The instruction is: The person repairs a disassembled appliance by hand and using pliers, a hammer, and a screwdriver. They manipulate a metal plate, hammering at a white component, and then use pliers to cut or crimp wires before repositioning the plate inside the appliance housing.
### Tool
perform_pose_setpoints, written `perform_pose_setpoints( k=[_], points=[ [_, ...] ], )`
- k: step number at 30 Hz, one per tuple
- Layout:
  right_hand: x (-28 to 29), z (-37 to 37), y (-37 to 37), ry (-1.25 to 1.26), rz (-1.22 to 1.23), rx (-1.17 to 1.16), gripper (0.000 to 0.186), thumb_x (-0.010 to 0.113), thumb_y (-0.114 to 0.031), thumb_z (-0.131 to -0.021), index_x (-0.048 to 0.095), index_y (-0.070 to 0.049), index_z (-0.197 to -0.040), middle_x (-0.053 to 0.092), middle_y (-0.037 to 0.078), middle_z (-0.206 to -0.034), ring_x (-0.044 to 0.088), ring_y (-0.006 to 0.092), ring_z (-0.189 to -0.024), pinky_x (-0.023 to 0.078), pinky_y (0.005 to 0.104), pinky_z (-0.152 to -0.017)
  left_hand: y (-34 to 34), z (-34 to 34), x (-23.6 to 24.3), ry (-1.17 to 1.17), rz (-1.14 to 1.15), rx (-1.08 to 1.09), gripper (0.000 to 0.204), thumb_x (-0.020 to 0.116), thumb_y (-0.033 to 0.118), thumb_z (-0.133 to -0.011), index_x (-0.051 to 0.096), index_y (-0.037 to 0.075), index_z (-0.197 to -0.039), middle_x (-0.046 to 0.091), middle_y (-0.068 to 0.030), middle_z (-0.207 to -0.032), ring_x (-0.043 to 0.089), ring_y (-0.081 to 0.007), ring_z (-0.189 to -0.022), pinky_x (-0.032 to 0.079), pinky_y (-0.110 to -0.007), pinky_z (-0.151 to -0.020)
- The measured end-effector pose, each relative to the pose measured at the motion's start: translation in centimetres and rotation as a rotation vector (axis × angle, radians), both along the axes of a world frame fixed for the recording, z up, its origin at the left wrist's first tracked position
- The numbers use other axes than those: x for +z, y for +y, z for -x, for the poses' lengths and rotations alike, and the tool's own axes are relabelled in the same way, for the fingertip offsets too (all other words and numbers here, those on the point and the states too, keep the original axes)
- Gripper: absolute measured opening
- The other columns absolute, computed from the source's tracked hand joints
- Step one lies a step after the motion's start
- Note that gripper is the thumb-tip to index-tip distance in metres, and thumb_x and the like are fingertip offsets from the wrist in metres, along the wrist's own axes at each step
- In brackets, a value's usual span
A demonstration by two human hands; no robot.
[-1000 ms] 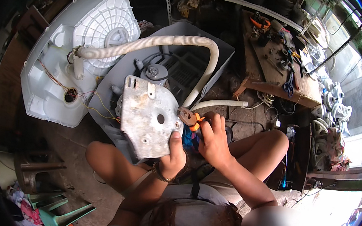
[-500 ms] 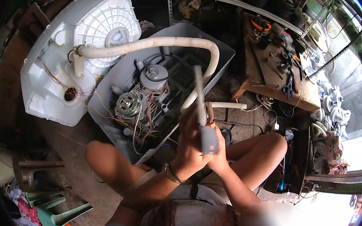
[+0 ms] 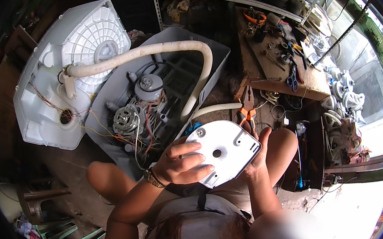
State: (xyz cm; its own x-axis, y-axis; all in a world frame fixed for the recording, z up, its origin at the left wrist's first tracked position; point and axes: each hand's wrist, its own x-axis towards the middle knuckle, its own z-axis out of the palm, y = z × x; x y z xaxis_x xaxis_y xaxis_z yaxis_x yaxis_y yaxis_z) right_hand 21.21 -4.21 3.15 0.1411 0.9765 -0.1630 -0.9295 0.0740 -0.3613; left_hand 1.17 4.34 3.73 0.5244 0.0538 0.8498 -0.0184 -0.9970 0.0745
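Note:
A white flat casing [image 3: 231, 156] with a round central hole and a rounded outline is held up between my hands, its face turned towards me. My left hand [image 3: 182, 164], a gold-coloured watch on its wrist, grips the casing's left side, fingers across the face. At the right edge, my right hand [image 3: 258, 158] supports it, thumb up alongside and most fingers hidden behind. Pliers [image 3: 248, 107] with orange and black handles stick up behind the casing, jaws pointing away; the handles run down to the right hand's fingers, and their lower ends are hidden.
Ahead lies a grey washing machine body [image 3: 215, 59] with motors [image 3: 129, 119] and loose wires inside. A ribbed hose [image 3: 161, 46] links it to a white plastic panel [image 3: 39, 118]. Tools crowd a wooden bench [image 3: 312, 87]; a dark toolbox [image 3: 318, 164] stands right.
The casing has turned from nearly edge-on to face me. My hands have moved apart to its two sides, and the pliers now show clearly behind it. The whole view has shifted slightly.

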Motion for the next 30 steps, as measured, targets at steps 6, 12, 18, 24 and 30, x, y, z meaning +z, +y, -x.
perform_pose_setpoints(
  k=[6,12,18,24,30],
  points=[
    [0.9,-0.6,-0.7,-0.238,0.013,0.006,0.032,0.069,-0.015,-0.066,0.043,-0.011,-0.085,0.054,0.006,-0.083,0.059,0.0197,-0.079,0.054,0.0324,-0.073,0.0,0.4,0.7,-0.023,0.013,0.0,0.021,0.07,0.014,-0.075,0.064,0.024,-0.091,0.051,0.0008,-0.104,0.048,-0.0231,-0.114,0.053,-0.038,-0.089],
    [1.6,-0.2,-0.7,-0.216,0.035,-0.011,0.032,0.069,-0.01,-0.066,0.042,-0.012,-0.084,0.053,0.003,-0.078,0.06,0.0165,-0.073,0.055,0.0279,-0.066,-0.2,0.6,1.4,-0.017,-0.012,0.027,0.02,0.07,0.013,-0.075,0.063,0.024,-0.091,0.051,0.0004,-0.105,0.047,-0.0236,-0.114,0.054,-0.039,-0.087],
    [1.4,0.0,-0.8,-0.204,0.041,-0.027,0.034,0.07,-0.01,-0.066,0.042,-0.012,-0.085,0.053,0.003,-0.078,0.06,0.016,-0.074,0.055,0.0284,-0.066,0.0,0.8,1.6,-0.006,-0.033,0.03,0.021,0.069,0.013,-0.075,0.063,0.024,-0.092,0.051,0.0005,-0.105,0.045,-0.0238,-0.115,0.054,-0.04,-0.086],
    [1.5,0.3,-0.9,-0.248,0.06,-0.063,0.035,0.069,-0.006,-0.065,0.042,-0.012,-0.086,0.054,0.003,-0.08,0.06,0.0162,-0.074,0.054,0.0285,-0.066,0.0,0.9,1.2,-0.025,-0.036,0.04,0.022,0.069,0.014,-0.075,0.063,0.024,-0.093,0.05,0.0007,-0.107,0.045,-0.024,-0.115,0.053,-0.041,-0.088],
    [2.7,0.2,-1.4,-0.339,0.014,-0.02,0.042,0.072,0.001,-0.06,0.041,-0.013,-0.084,0.052,0.001,-0.084,0.056,0.0137,-0.078,0.049,0.0266,-0.071,0.1,1.0,1.1,-0.03,-0.022,0.049,0.025,0.072,0.015,-0.072,0.062,0.025,-0.093,0.05,0.001,-0.108,0.045,-0.0244,-0.116,0.053,-0.041,-0.089]
  ],
)
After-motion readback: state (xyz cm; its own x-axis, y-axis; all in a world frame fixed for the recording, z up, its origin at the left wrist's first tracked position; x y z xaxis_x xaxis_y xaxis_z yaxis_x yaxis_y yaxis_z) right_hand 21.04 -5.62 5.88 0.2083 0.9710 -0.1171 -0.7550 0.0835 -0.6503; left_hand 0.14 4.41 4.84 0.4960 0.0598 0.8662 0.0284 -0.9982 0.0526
